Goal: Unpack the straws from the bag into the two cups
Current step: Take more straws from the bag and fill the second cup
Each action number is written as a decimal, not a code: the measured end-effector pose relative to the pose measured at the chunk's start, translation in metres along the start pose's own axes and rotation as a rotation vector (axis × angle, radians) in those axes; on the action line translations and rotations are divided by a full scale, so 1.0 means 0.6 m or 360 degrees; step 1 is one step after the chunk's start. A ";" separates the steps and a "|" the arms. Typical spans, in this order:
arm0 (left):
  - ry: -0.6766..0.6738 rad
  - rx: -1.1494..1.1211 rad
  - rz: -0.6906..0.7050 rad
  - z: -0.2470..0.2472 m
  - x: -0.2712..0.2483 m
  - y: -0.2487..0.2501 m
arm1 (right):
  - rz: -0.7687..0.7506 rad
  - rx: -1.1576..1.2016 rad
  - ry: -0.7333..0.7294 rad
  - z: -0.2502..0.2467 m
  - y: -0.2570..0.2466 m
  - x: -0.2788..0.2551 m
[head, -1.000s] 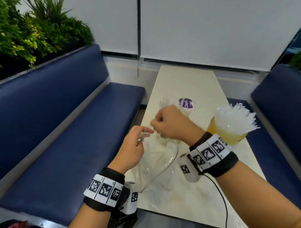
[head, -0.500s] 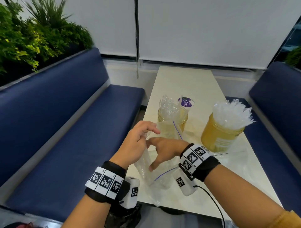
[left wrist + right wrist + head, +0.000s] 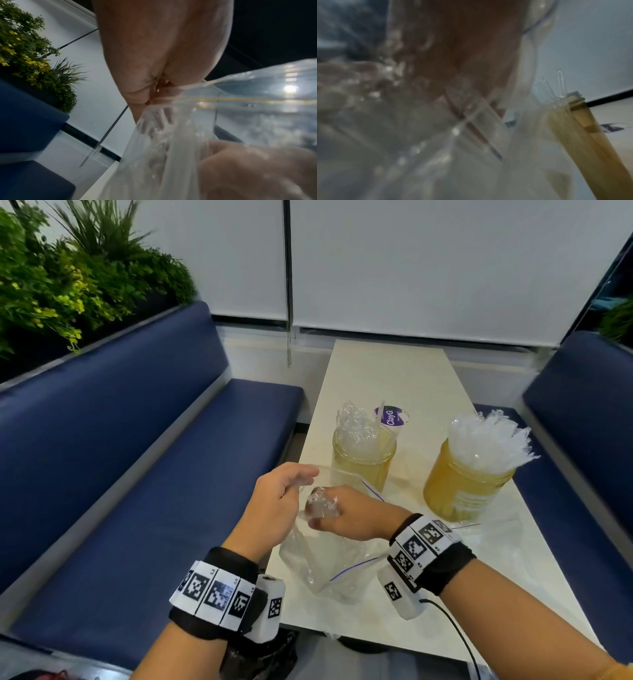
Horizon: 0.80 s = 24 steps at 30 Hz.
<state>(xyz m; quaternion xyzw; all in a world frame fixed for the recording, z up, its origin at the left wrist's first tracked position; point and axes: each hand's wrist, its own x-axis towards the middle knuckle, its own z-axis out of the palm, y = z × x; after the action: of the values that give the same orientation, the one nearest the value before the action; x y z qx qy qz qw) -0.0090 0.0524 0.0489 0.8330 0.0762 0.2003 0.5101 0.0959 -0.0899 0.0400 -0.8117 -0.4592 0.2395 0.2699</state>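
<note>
The left hand (image 3: 279, 498) pinches the upper edge of a clear zip-top bag (image 3: 329, 563) between thumb and fingers, holding its mouth up at the near left corner of the pale table (image 3: 387, 378); the left wrist view shows the same pinch (image 3: 154, 86) on the bag's rim (image 3: 257, 100). The right hand (image 3: 356, 518) reaches into the bag's mouth from the right, its grip curled round a small bundle of wrapped straws (image 3: 322, 503) whose crinkled clear ends stick up between thumb and fingers. The rest of the bag sags onto the table below both hands, with a thin blue seal line showing across it. In the right wrist view the plastic is blurred across the hand (image 3: 471, 54) and little more can be told. Just beyond the hands stands the left cup (image 3: 363, 463), amber and see-through, holding a few wrapped straws and a white-and-purple label reading "ClayG". Well to its right stands the right cup (image 3: 462, 491), also amber, packed full of straws that fan out above its rim. A flat clear plastic sheet (image 3: 493, 525) lies on the table at that cup's base. Blue benches (image 3: 137, 474) flank the table, with green plants (image 3: 68, 278) behind the left one.
</note>
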 end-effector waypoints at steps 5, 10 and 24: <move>-0.0087 -0.0182 -0.0051 -0.001 -0.011 0.010 | -0.0194 -0.0104 0.0359 -0.005 -0.012 -0.003; -0.0165 -0.0116 -0.0064 0.004 -0.020 0.008 | -0.0296 -0.0041 0.0591 -0.022 -0.037 -0.008; 0.0085 0.0270 -0.0052 0.065 0.012 -0.007 | -0.0416 -0.0281 0.0963 -0.064 -0.082 -0.006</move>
<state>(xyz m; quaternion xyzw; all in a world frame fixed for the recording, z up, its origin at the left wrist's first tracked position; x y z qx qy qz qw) 0.0141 0.0248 0.0317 0.8662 0.1202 0.2070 0.4386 0.0885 -0.0801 0.1014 -0.8005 -0.4774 -0.0896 0.3511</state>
